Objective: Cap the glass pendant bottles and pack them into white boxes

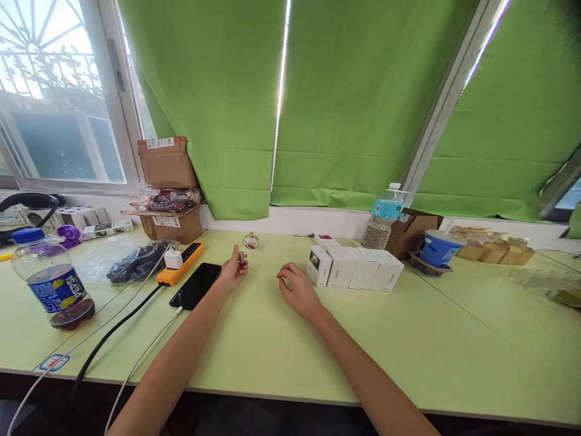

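My left hand is closed around a small silvery object, its thumb pointing up; the fingers partly cover it and its kind is too small to tell. Just beyond that hand stands a small round ornament with a gold-coloured rim and a flowery pattern. My right hand rests over the table with loosely bent fingers, a gap between thumb and forefinger, and nothing visible in it. Close to its right is a row of small white boxes, the nearest bearing a dark picture. A black phone lies beside my left wrist.
An orange power strip with a white plug and cables lies left of the phone. A Pepsi bottle stands far left. Behind are cardboard boxes, a water bottle and a blue cup. The table ends near me.
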{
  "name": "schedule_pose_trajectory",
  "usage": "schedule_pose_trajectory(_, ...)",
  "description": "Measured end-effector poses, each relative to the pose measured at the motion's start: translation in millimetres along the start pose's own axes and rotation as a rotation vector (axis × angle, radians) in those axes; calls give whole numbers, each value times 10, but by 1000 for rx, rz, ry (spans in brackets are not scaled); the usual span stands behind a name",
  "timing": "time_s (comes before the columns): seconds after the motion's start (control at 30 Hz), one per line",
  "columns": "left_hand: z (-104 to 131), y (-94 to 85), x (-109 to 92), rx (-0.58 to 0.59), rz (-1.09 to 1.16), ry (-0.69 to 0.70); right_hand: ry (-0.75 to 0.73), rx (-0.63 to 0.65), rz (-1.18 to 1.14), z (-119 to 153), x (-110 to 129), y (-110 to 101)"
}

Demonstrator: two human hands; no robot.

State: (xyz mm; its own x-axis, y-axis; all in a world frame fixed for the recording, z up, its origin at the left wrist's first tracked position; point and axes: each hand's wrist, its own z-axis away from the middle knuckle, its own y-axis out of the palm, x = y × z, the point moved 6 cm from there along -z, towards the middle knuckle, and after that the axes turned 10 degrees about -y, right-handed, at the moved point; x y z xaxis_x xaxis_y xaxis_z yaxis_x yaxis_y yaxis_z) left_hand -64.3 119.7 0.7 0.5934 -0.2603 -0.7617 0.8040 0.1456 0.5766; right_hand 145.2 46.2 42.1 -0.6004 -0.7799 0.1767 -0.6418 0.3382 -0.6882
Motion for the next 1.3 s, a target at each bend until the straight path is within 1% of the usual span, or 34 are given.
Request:
schedule_pose_trajectory(0.13, -27, 17, 14, 37, -68, 12, 9, 27, -16, 10, 1, 27)
schedule_pose_trajectory(0.3, -44, -15, 0, -3, -174, 66, 16, 61, -29, 17, -10, 58)
schedule_pose_trajectory(0.37, -27, -39, -39, -70, -302, 147, 18, 74, -45, 17, -8, 66)
schedule_pose_trajectory(0.47, 26, -69, -118, -195, -516, 304, 24, 93, -69, 18, 6, 71)
schedule_pose_trajectory(0.53, 57, -77, -141, -242, -605, 371, 32, 108, -80, 18, 16, 73)
schedule_pose_trajectory(0.6, 90, -47, -155, -279, -788, 447, 41, 118, -86, 19, 24, 72)
schedule_pose_trajectory(0.67, 121, 10, -151, -305, -1022, 512, 50, 122, -88, 20, 30, 68)
schedule_pose_trajectory(0.73, 140, 57, -129, -318, -1208, 530, 56, 126, -91, 21, 34, 65)
schedule_pose_trajectory(0.83, 161, 93, -103, -341, -1395, 505, 63, 133, -105, 19, 36, 68)
schedule_pose_trajectory(0.97, 195, 128, -75, -334, -1489, 508, 70, 134, -116, 19, 19, 77)
schedule_pose_trajectory(1.07, 199, 144, -54, -307, -1447, 522, 69, 136, -115, 25, -4, 89)
schedule_pose_trajectory(1.13, 184, 132, -78, -270, -1284, 515, 67, 140, -119, 31, -20, 110)
schedule_pose_trajectory(1.17, 165, 102, -108, -248, -1127, 488, 70, 140, -122, 33, -30, 126)
schedule_pose_trajectory(1.2, 137, 52, -142, -220, -904, 437, 77, 136, -126, 33, -44, 148)
schedule_pose_trajectory(1.3, 20, -130, -217, -119, -116, 216, 133, 114, -113, 17, -126, 250)
